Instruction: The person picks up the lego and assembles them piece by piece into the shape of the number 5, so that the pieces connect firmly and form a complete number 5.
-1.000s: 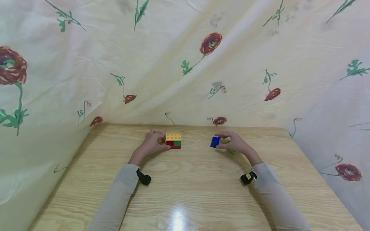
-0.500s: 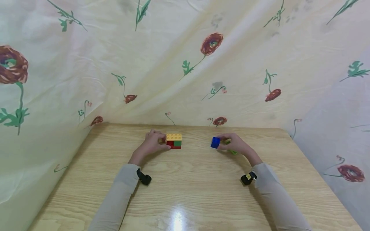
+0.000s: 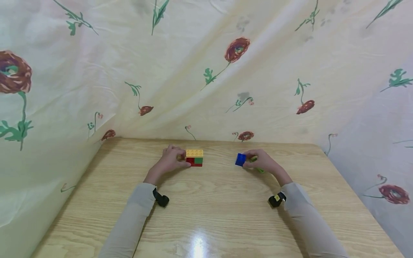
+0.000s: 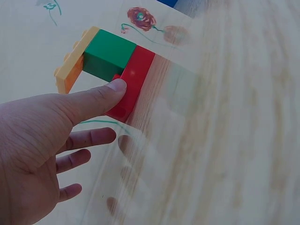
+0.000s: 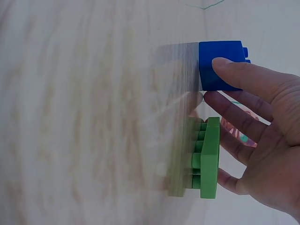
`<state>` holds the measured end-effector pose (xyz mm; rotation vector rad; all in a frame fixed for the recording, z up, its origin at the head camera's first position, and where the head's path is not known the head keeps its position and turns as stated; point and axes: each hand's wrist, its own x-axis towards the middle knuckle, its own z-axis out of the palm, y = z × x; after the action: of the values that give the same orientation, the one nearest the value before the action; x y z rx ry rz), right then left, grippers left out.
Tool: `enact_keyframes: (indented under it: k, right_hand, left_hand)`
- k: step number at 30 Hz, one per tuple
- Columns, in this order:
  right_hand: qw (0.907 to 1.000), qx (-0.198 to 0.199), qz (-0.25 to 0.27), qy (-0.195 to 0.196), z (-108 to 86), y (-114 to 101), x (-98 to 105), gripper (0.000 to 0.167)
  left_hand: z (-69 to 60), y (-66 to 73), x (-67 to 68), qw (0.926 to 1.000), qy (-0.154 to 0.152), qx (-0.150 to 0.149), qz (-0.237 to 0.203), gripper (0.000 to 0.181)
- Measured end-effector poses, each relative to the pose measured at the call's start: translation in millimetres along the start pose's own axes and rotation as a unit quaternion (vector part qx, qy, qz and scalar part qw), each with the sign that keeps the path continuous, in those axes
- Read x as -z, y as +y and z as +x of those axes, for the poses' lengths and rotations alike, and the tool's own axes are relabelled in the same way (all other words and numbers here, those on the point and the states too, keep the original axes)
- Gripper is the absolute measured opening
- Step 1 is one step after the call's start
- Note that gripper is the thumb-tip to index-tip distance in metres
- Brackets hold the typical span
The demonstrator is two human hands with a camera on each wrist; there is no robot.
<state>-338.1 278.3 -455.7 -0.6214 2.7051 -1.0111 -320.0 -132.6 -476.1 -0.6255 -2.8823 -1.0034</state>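
Note:
Toward the far side of the table, my left hand (image 3: 171,159) grips a stack of toy building bricks (image 3: 194,158). Its thumb presses the red brick (image 4: 138,75) at the base; a green brick (image 4: 108,52) sits on the red, and a yellow plate (image 4: 75,58) tops it. The forefinger is hidden behind the stack. To the right, my right hand (image 3: 260,160) pinches a blue brick (image 5: 220,65) at the tabletop. Under that palm, a light green plate brick (image 5: 211,157) lies studs down, close to the other fingers.
A pale wooden table (image 3: 206,200) spreads out before me. Flower-patterned cloth (image 3: 180,71) rises behind its far edge and along both sides. Dark wrist cameras (image 3: 162,200) are strapped over the grey sleeves (image 3: 129,218).
The blue brick has turned slightly in my right hand, and the fingers have shifted a little with it. My left hand and the stack look unmoved.

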Motion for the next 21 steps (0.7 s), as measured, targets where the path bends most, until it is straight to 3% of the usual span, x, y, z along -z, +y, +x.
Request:
enact_keyframes:
  k: [21]
  right_hand:
    - [0.9999, -0.002, -0.009, 0.013, 7.4, -17.8, -4.5, 0.049]
  left_hand:
    - [-1.4, 1.5, 0.7, 1.0, 0.0, 0.006, -0.001, 0.027]
